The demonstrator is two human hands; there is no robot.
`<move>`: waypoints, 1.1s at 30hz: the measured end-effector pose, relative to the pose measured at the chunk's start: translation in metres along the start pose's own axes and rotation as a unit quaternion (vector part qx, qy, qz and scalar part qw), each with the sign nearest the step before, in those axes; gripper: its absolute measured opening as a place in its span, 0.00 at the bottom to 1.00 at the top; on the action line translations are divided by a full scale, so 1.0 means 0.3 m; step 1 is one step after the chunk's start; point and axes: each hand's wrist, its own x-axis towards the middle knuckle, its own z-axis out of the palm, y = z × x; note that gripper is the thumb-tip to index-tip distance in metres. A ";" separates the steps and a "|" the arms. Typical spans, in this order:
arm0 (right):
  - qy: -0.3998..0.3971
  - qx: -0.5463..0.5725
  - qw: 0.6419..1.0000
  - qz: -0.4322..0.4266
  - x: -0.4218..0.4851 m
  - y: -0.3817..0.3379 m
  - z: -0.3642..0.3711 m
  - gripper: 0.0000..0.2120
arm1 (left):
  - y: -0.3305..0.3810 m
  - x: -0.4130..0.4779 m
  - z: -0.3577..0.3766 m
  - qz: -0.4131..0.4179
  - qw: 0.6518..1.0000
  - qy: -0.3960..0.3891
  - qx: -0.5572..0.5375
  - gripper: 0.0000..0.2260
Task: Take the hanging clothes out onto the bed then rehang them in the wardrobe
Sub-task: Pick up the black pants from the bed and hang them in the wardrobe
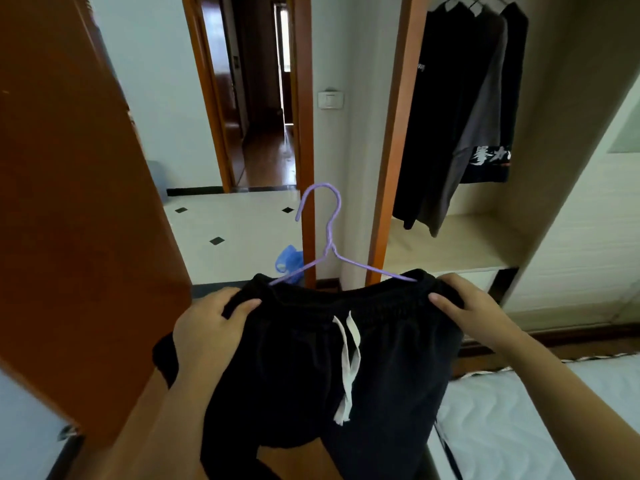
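I hold black drawstring trousers (311, 368) by the waistband in front of me, with a white cord hanging at the middle. A purple wire hanger (329, 233) sticks up out of the waistband, hook upward. My left hand (207, 327) grips the left end of the waistband and my right hand (474, 310) grips the right end. In the open wardrobe (540, 168) at the upper right, three dark garments (460, 109) hang on hangers from the rail. The bed (519, 420) with a white quilted cover lies at the lower right.
The wardrobe's brown door (69, 202) stands open on my left, close to my left arm. A wooden shelf (450, 244) sits under the hanging garments. Beyond are a tiled floor, a blue bag (289, 259) and an open doorway (256, 98).
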 end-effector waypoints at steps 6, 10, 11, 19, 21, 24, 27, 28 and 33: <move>0.052 -0.034 0.997 0.041 0.412 0.057 0.037 0.15 | 0.024 0.343 0.207 -0.001 0.999 -0.005 -0.032 0.07; 0.078 -0.044 0.994 0.065 0.585 0.157 -0.027 0.16 | 0.068 0.508 0.401 -0.014 0.996 -0.046 -0.082 0.05; 0.092 -0.049 0.992 0.067 0.622 0.181 -0.048 0.15 | 0.080 0.546 0.457 -0.018 0.994 -0.057 -0.096 0.05; 0.167 -0.082 0.975 0.119 0.858 0.504 -0.269 0.12 | 0.316 0.824 0.923 -0.025 0.956 -0.211 -0.202 0.06; 0.176 -0.085 0.968 0.158 0.872 0.610 -0.340 0.12 | 0.419 0.891 1.038 0.005 0.943 -0.263 -0.204 0.05; 0.198 -0.090 0.954 0.208 0.876 0.742 -0.430 0.12 | 0.571 0.954 1.204 0.059 0.919 -0.327 -0.214 0.05; 0.219 -0.087 0.934 0.270 0.839 0.823 -0.489 0.11 | 0.680 0.984 1.356 0.095 0.900 -0.368 -0.214 0.04; 0.212 -0.095 0.932 0.279 0.828 0.836 -0.482 0.11 | 0.691 0.987 1.362 0.101 0.899 -0.373 -0.207 0.03; 0.273 -0.094 0.880 0.376 0.749 0.958 -0.542 0.13 | 0.887 1.014 1.599 0.174 0.859 -0.436 -0.204 0.08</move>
